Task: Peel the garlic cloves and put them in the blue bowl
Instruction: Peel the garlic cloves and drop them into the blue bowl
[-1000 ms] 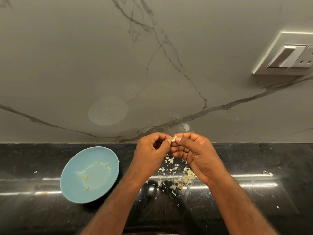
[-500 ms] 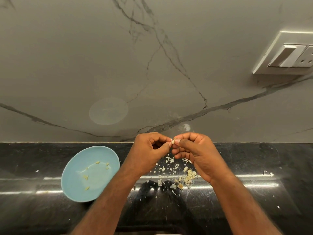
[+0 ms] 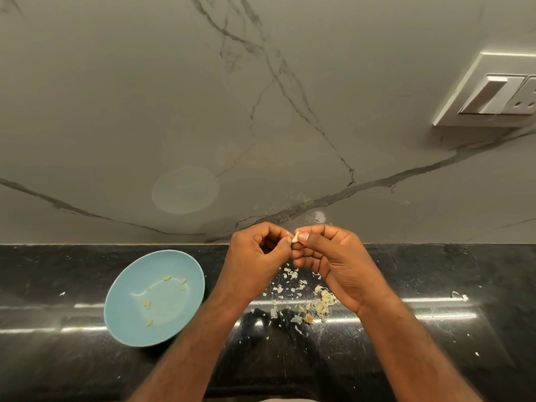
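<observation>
Garlic clove (image 3: 295, 237) sits up above the black worktop (image 3: 435, 358), pinched at the fingertips of both hands. Right hand (image 3: 336, 266) has its grip pressed on the clove with thumb and finger. Left hand (image 3: 255, 264) has its grip curled shut, its fingertips touching the clove's other side. Blue bowl (image 3: 121, 320) rests on the worktop just beside the left hand, with a few peeled cloves (image 3: 148, 322) inside. Bits of skin (image 3: 319, 303) lie on the worktop under the hands.

Black polished counter (image 3: 435, 358). Blue bowl (image 3: 121, 320) sits at 9 o'clock. Skins (image 3: 290, 288) and unpeeled cloves (image 3: 322, 303) litter centre. Stray flake (image 3: 459, 295) lies at 3 o'clock.
</observation>
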The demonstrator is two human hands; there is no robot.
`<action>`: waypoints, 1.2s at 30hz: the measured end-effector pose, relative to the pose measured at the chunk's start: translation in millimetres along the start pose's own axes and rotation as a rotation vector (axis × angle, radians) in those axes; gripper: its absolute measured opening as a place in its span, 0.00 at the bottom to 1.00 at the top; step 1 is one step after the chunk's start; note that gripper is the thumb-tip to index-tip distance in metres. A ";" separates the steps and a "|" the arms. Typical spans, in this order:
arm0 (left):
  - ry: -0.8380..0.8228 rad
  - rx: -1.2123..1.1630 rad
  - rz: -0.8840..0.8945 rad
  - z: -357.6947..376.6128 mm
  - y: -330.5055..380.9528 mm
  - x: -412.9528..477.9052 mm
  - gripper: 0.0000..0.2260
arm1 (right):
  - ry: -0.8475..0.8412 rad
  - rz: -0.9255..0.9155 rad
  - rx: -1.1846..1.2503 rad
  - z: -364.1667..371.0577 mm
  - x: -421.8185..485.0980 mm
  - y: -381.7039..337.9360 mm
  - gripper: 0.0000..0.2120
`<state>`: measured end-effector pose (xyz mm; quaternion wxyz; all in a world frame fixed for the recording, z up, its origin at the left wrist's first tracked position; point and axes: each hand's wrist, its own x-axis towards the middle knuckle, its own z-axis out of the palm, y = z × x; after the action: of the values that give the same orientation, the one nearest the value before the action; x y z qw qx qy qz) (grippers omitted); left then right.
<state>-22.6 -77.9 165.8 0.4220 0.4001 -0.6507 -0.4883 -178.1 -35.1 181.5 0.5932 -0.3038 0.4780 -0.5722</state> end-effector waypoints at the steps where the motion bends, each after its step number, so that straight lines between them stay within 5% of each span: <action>1: 0.007 -0.006 -0.020 1.3 -0.5 -0.3 0.07 | 0.006 -0.011 -0.005 -0.2 0.6 0.4 0.10; 7: 0.094 -0.077 -0.209 6.3 -8.3 1.3 0.11 | 0.032 -0.078 -0.089 1.4 0.4 1.8 0.12; 10: 0.114 -0.084 -0.220 5.8 -8.8 1.9 0.02 | 0.051 -0.090 -0.107 1.7 0.3 2.7 0.09; 13: 0.043 -0.175 -0.233 6.0 -7.3 2.2 0.09 | 0.078 -0.096 -0.113 2.5 0.6 3.9 0.07; 16: -0.019 -0.198 -0.232 6.1 -4.4 1.3 0.05 | 0.094 -0.120 -0.176 1.6 1.3 5.4 0.04; 36: 0.051 -0.330 -0.283 5.3 -7.1 1.2 0.05 | 0.110 -0.259 -0.625 7.1 -0.9 7.2 0.03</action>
<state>-27.1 -78.9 158.2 0.4255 0.4252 -0.4884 -0.6321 -168.7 -34.4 177.7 0.3673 -0.4979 0.6189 -0.4840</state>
